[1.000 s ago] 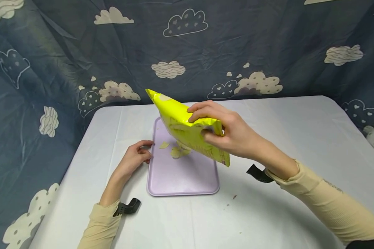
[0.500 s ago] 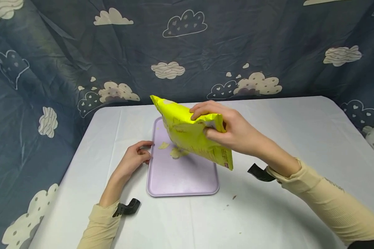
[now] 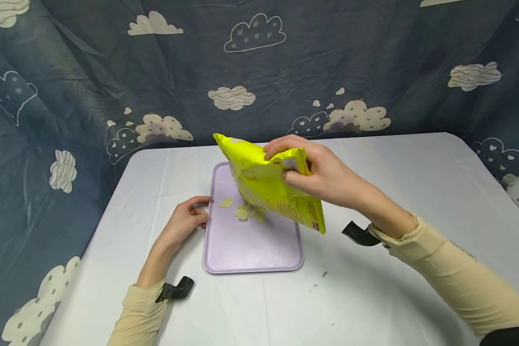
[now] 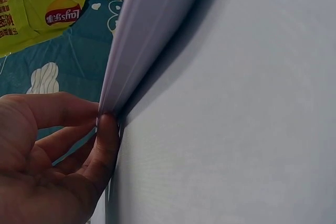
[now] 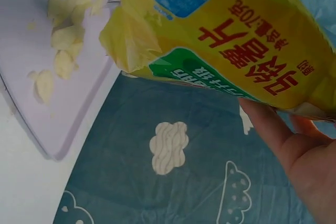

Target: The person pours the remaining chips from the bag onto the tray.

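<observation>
My right hand (image 3: 328, 175) grips a yellow Lay's potato chip bag (image 3: 277, 190) by its upper right end. The bag hangs tilted above a lilac tray (image 3: 251, 252), its lower left end over the chips. Several pale potato chips (image 3: 242, 213) lie in a loose pile near the tray's middle, with one chip (image 3: 227, 202) apart to the left. In the right wrist view the bag's crumpled end (image 5: 128, 40) points toward the chips (image 5: 65, 38). My left hand (image 3: 186, 218) pinches the tray's left rim between thumb and forefinger, as the left wrist view (image 4: 63, 156) shows.
A white cloth (image 3: 372, 298) covers the table. Small brown crumbs (image 3: 325, 274) lie on it, right of the tray. A dark blue curtain (image 3: 259, 72) with cloud prints hangs behind the table. Black wrist-worn cameras (image 3: 179, 288) sit at both wrists.
The bag has shifted a little to the right, and its far left tip has come down. More of its printed side faces me. The left hand and the tray stay nearly still.
</observation>
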A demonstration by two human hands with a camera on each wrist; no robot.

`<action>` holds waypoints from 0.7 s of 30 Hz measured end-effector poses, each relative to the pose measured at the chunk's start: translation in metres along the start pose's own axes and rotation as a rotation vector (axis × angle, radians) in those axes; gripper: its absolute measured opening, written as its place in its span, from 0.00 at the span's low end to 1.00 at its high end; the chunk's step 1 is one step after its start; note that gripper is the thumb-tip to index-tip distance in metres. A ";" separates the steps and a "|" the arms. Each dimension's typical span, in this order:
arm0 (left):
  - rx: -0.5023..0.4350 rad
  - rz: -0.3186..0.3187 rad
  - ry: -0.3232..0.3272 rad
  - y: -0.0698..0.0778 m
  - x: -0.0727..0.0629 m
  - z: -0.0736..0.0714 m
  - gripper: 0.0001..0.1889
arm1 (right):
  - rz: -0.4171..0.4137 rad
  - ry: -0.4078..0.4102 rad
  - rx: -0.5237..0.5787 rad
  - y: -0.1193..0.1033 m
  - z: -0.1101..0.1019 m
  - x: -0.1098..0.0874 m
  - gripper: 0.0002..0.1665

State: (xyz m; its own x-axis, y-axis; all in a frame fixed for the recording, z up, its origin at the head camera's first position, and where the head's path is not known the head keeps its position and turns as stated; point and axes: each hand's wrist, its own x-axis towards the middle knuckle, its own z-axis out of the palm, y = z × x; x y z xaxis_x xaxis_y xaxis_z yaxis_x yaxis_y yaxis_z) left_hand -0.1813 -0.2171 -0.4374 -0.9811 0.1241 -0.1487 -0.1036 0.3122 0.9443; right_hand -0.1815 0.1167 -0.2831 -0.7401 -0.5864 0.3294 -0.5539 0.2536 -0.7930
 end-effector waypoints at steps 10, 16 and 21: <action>0.007 -0.005 0.005 0.000 -0.001 0.001 0.29 | 0.063 -0.036 -0.016 0.001 -0.003 0.003 0.24; 0.014 -0.004 0.010 -0.001 -0.002 0.000 0.28 | 0.130 -0.032 -0.018 -0.002 -0.006 0.008 0.23; 0.009 0.004 0.009 -0.002 -0.001 0.001 0.28 | 0.153 -0.037 -0.005 -0.003 -0.007 0.013 0.24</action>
State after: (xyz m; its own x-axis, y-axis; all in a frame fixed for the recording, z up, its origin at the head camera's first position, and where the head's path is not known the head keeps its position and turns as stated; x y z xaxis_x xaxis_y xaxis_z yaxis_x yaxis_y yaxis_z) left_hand -0.1801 -0.2171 -0.4390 -0.9829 0.1165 -0.1424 -0.0985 0.3201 0.9422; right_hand -0.1920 0.1137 -0.2734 -0.8011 -0.5690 0.1857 -0.4378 0.3456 -0.8300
